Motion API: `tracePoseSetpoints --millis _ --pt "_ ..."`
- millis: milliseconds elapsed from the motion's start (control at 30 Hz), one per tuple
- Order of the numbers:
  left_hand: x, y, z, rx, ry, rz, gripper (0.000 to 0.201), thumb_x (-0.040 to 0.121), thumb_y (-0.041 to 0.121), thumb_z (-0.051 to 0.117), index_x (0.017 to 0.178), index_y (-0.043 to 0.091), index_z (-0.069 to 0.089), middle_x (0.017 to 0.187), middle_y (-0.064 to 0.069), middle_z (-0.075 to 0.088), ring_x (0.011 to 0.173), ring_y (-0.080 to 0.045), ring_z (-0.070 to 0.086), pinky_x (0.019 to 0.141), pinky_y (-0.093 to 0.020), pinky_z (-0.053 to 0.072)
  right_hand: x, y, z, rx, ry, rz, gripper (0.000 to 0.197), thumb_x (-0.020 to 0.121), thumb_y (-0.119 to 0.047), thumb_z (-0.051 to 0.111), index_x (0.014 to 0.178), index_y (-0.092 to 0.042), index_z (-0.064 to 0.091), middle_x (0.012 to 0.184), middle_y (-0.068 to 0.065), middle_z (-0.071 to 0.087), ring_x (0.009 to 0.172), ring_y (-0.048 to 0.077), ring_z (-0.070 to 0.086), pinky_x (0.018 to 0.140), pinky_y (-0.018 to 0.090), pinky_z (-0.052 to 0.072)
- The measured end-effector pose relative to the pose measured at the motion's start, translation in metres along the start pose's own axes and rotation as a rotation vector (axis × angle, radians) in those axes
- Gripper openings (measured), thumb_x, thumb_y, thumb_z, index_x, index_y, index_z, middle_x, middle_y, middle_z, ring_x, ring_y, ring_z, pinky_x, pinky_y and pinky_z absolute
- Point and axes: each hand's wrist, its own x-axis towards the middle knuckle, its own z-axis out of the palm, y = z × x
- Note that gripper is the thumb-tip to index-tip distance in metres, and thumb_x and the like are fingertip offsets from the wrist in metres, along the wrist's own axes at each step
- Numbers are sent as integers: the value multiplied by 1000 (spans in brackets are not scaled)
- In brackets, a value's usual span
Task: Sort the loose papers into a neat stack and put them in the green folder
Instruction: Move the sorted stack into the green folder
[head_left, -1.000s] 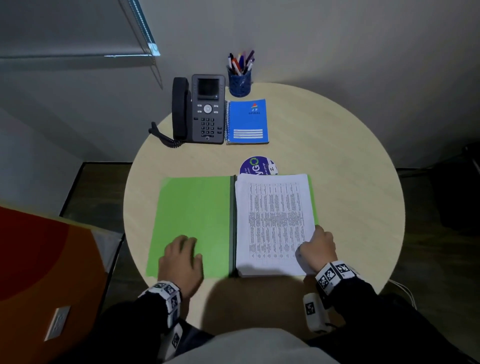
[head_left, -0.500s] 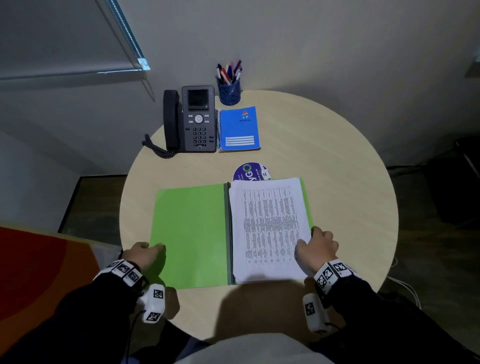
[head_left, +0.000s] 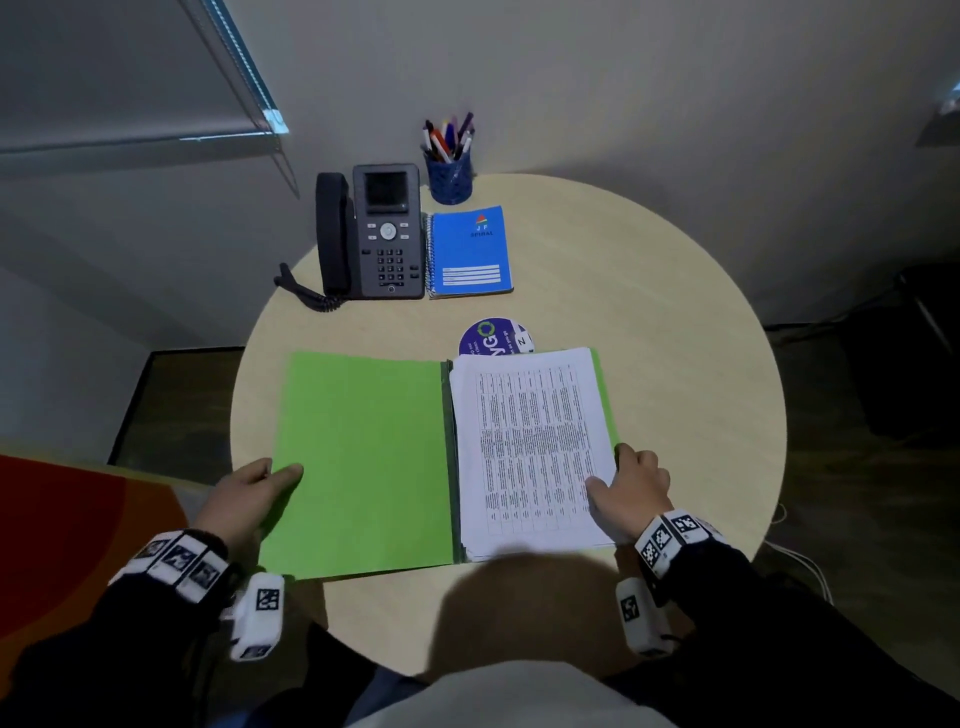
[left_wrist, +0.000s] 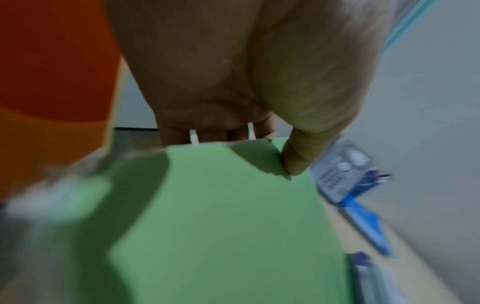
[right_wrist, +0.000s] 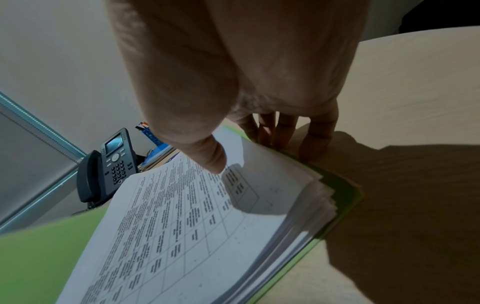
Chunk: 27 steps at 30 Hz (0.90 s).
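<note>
Table, round pale wood (head_left: 649, 312), carries open green card folder (head_left: 363, 457) near its front edge, white printed paper stack (head_left: 535, 447) inside. Left hand (head_left: 244, 499) pinches the cover's outer edge; right hand (head_left: 631, 486) pins the stack's corner. Recommended: swing cover over squarely, withdrawing right hand last.

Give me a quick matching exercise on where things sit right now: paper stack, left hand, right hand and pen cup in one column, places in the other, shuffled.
Things:
1. paper stack
2. left hand
3. right hand
4. pen cup

Places:
A. at the far edge of the table, behind the blue notebook
B. pinching the outer edge of the open cover of the green folder
C. lying on the right half of the green folder
D. at the right edge of the paper stack, thumb on top

Pairs: 1-C, 2-B, 3-D, 4-A
</note>
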Motion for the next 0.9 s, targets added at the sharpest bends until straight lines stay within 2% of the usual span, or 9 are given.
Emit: tracePoseSetpoints --millis 67,133,233,333,433,533,600,733,900 --pt "-36 28 -3 52 -51 173 35 82 53 78 107 28 78 110 -3 77 107 -29 70 98 -44 50 3 3 1 16 5 -13 70 91 -45 53 149 -13 30 142 12 33 129 37 33 101 46 38" --pt "-66 47 8 119 -106 314 8 95 33 71 97 33 78 96 12 79 93 -14 75 89 -37 58 3 4 1 39 2 -13 70 91 -45 53 150 -14 29 142 11 33 129 36 33 101 46 39" --pt "-112 78 63 103 -182 506 7 97 21 69 100 23 75 96 13 78 82 -7 74 74 -22 59 3 6 -2 91 -13 -34 70 92 -45 51 152 -17 29 143 10 33 132 36 30 106 47 38" --pt "-119 86 133 160 -312 647 32 96 47 66 94 16 69 99 5 74 85 -7 68 82 -25 52 8 7 -5 173 -34 -12 65 95 -54 38 151 -21 34 147 9 35 137 35 29 111 49 32" --pt "-91 76 190 353 -438 556 35 98 59 55 108 27 66 112 13 69 98 -2 63 90 -25 46 17 12 -12 251 -103 -46 68 97 -58 16 141 -15 45 149 12 46 132 35 40 110 48 32" --pt "-45 43 217 542 -168 433 56 95 50 60 142 21 51 142 -1 49 130 -21 49 111 -35 39 23 21 -20 485 -132 50 91 93 -77 6 144 -17 54 148 5 50 138 27 45 116 41 30" --pt "-25 26 220 540 -36 246 74 90 44 66 152 15 37 149 -14 42 134 -35 46 110 -44 42 23 23 -18 544 -127 34 94 89 -83 16 147 -18 49 152 5 47 140 26 43 117 40 29" --pt "-5 16 219 417 -102 81 65 92 36 63 146 3 45 139 -17 54 118 -36 60 94 -38 51 14 24 -2 269 -21 -56 59 95 -47 49 150 -30 38 139 14 43 130 37 44 110 44 38" --pt "-3 21 219 423 -128 54 74 83 38 59 150 12 40 137 -14 50 111 -36 61 93 -42 55 7 12 14 138 32 -37 57 97 -17 50 151 -19 34 141 11 36 127 37 35 103 42 41"
